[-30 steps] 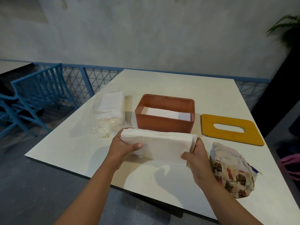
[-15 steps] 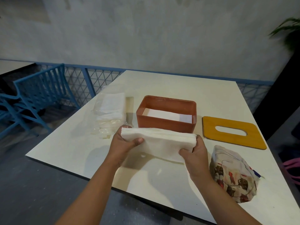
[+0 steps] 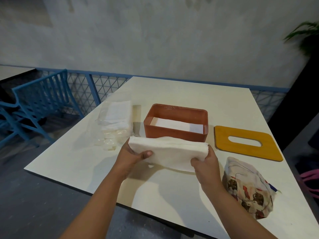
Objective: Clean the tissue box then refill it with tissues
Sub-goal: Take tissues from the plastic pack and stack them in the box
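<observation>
Both hands are gripping a white tissue stack (image 3: 168,152), left hand (image 3: 128,158) and right hand (image 3: 206,165) pinching opposite short ends. The open terracotta tissue box (image 3: 175,133) is sitting just beyond on the table (image 3: 69,163), its long axis running parallel to the stack, both hands about equally near.

The lidless rectangular terracotta plastic tissue box (image 3: 174,135) stands upright on the table, with a flat layer of white tissues (image 3: 177,126) on its floor. The flat yellow wooden lid with an oval slot (image 3: 248,150) lies just right of the box, not touching it. The thick stack of white folded tissues (image 3: 169,152) is in the air just in front of the box, gripped at its ends by the left hand (image 3: 131,157) and the right hand (image 3: 207,163).
</observation>
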